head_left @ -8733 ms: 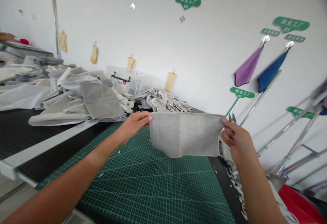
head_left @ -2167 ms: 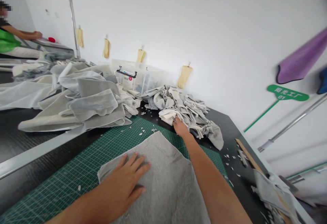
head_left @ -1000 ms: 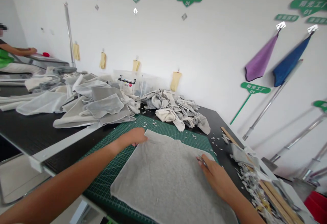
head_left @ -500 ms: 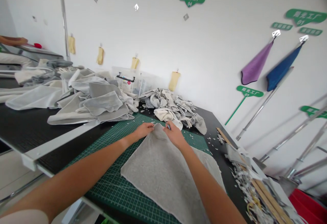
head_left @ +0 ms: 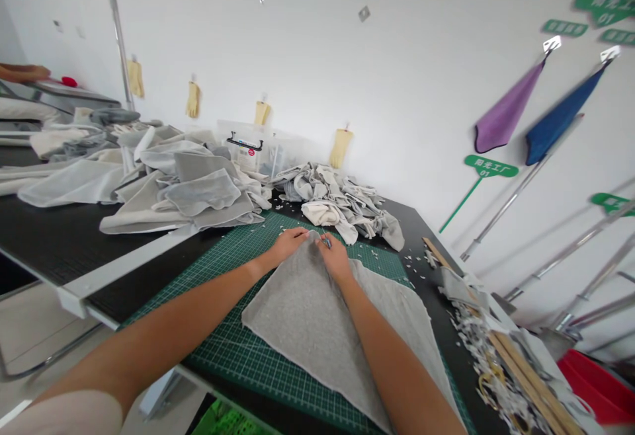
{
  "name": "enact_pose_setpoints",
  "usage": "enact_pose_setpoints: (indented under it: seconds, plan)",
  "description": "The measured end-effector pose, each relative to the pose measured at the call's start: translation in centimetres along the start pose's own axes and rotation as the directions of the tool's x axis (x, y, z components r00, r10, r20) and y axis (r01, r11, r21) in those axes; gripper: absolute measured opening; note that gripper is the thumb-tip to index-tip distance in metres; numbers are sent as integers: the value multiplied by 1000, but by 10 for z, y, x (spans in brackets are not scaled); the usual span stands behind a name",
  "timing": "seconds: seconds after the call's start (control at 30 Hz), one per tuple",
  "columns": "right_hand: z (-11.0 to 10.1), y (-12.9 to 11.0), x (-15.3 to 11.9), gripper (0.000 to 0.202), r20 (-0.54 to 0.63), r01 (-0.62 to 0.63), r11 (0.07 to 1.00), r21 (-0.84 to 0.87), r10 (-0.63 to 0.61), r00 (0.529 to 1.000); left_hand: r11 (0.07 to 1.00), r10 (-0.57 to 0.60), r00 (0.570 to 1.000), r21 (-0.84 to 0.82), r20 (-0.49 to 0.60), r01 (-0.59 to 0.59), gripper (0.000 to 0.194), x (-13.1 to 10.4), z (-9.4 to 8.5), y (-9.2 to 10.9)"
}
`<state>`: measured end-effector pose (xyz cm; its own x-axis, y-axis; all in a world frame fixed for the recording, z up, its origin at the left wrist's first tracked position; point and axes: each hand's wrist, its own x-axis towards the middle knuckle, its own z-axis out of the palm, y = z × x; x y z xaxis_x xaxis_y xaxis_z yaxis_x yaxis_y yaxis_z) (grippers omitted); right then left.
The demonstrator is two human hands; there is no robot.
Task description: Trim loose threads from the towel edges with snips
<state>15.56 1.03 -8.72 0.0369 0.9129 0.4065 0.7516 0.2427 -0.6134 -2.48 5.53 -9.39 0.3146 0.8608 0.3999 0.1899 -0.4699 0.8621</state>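
Grey cloth (head_left: 292,316) over the green cutting mat (head_left: 223,362) on the black table (head_left: 44,237), directly before the wearer. Far edge pinched up into a small peak, pointing away toward the wall; from there the cloth fans back toward the wearer. Visible length runs from the peak down and slightly right, leaving view at the bottom, so true long axis cannot be told. One corner points left, over the mat; the right portion lies spread beyond the right forearm, which crosses above the cloth.

Left hand (head_left: 292,243): grip closed, fingertips clamped on the peak from its left side. Right hand (head_left: 335,258): grip closed on the same peak from the right, just beside the left; a small metal tool (head_left: 327,242) also held there, detail too small to read. Bulk of cloth hangs below and nearer than both grips.

Beyond the hands, near: rag heap (head_left: 342,200), pale scraps scattered before it.
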Motion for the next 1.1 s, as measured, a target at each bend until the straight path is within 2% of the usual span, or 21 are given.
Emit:
enact_pose_setpoints:
  seconds: [0.17,0.4,0.53,0.7,0.87,1.1]
  plan:
    - [-3,-5,-2,34,-19,-33,998,53,34,999,987,-66,997,-143,25,69,40,8,8,6]
    - [-6,-10,-7,43,-37,-120,990,69,122,992,983,-14,1000,-185,14,16,42,6,11,-2]
    - [-7,-13,-10,41,-26,-52,998,23,52,998,970,-15,999,-242,28,21,42,4,10,-1]
    - [-9,-18,-14,41,-31,24,1000,-4,-24,999,971,-3,999,-238,51,15,40,1,9,11]
    - [-11,-18,-15,43,-36,55,998,29,-54,998,961,-22,996,-272,87,45,42,-2,9,18]
    - [-11,-17,-14,43,-69,56,998,28,-54,996,955,17,988,-294,151,28,42,-2,8,19]
